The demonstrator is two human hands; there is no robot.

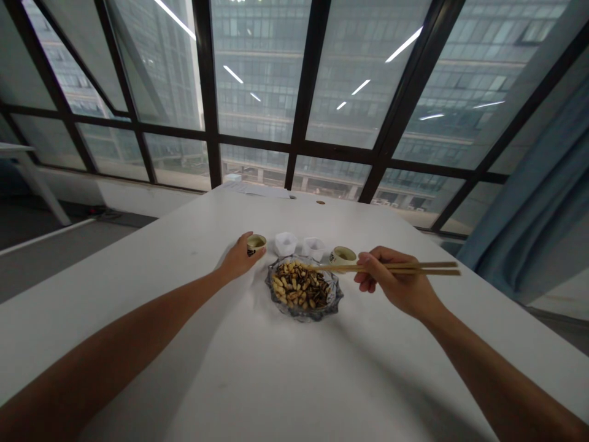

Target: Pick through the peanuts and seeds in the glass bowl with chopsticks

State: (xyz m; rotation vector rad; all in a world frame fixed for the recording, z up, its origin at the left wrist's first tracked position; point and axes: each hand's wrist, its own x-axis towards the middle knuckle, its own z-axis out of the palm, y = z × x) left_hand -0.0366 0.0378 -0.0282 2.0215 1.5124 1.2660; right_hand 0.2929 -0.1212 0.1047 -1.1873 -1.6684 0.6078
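Note:
A glass bowl [335,299] of mixed nuts and dark seeds sits on the white table [257,368]. My right hand [396,282] is closed on a pair of wooden chopsticks [427,267] that lie level, their tips over the bowl's far rim. My left hand [239,258] is wrapped round a small tan cup [256,243] to the left of the bowl. Two small white cups [285,242] [314,247] stand behind the bowl. Another tan cup [343,254] stands just right of them, close to the chopsticks.
Papers [257,188] and a small brown disc [321,202] lie at the table's far edge. Large black-framed windows fill the back. A blue curtain [538,202] hangs at the right. Another white table [27,166] stands at the far left.

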